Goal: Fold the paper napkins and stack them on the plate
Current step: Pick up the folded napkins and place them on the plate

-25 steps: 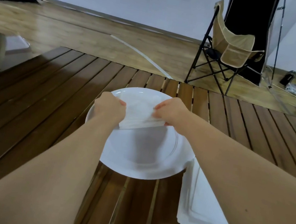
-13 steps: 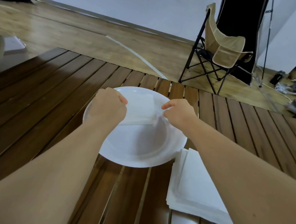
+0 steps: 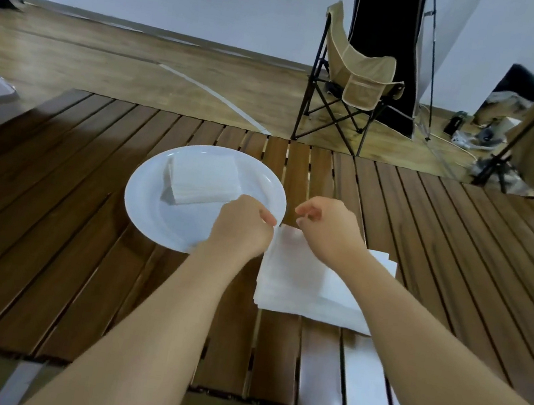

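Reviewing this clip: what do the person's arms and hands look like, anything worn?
Both forearms are bare up to the frame edge, with no sleeves in view. The left hand and right hand show no gloves, rings, watch or bracelets. Fingernails look short and unpainted.

Left hand [image 3: 243, 224] and right hand [image 3: 328, 232]: bare, ungloved. Both forearms bare to frame edge; no sleeves, watch or rings visible.
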A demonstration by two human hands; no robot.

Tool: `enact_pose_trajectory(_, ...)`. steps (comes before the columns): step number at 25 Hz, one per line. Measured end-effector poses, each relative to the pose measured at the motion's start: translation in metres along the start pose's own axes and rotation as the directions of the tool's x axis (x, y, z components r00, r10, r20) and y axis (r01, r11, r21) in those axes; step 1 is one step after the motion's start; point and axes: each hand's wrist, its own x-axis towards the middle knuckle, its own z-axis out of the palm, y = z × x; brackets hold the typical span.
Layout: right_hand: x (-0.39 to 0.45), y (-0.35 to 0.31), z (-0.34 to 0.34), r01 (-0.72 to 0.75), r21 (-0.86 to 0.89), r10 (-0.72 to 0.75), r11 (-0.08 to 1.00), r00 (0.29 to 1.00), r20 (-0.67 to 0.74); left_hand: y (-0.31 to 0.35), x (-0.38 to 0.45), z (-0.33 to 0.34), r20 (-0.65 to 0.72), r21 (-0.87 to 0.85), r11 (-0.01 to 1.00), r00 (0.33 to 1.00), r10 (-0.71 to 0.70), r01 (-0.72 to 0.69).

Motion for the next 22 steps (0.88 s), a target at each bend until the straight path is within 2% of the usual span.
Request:
enact_pose_trajectory(4, -0.038, 0.035, -0.007, -0.065, -0.007, 0.064, 0.998, 0.992, -0.11, -0.001, -0.032, 0.028, 0.021, -0.051, 0.996, 0.997, -0.068, 0.069)
enact_pose_trajectory(9, -0.073, 0.065, -0.001, -0.134, -0.08, 0.117, 0.988, 0.974, -0.193, -0.009, -0.053, 0.062, -0.059, -0.246, 0.955, 0.981, -0.184, 0.164)
enact_pose_trajectory(11, -0.079, 0.077, 0.001, -0.172, 0.007, 0.17, 0.985, 0.965, -0.199, -0.008, -0.055, 0.067, -0.073, -0.271, 0.947, 0.977, -0.199, 0.173)
enact_pose_trajectory(13, -0.078, 0.082, -0.004, -0.216, 0.146, 0.237, 0.965, 0.96, -0.149, -0.007, -0.052, 0.066, -0.067, -0.277, 0.94, 0.972, -0.224, 0.198)
enact_pose_trajectory(16, -0.072, 0.085, -0.012, -0.288, 0.281, 0.307, 0.916, 0.951, -0.026, -0.004, -0.044, 0.064, -0.003, -0.254, 0.924, 0.955, -0.297, 0.286)
enact_pose_trajectory(18, -0.067, 0.088, -0.015, -0.32, 0.353, 0.344, 0.879, 0.939, -0.005, -0.003, -0.039, 0.063, 0.041, -0.195, 0.917, 0.937, -0.346, 0.348)
enact_pose_trajectory(22, -0.057, 0.101, -0.013, -0.455, 0.539, 0.501, 0.709, 0.863, 0.07, -0.003, -0.033, 0.059, 0.105, -0.101, 0.932, 0.935, -0.339, 0.349)
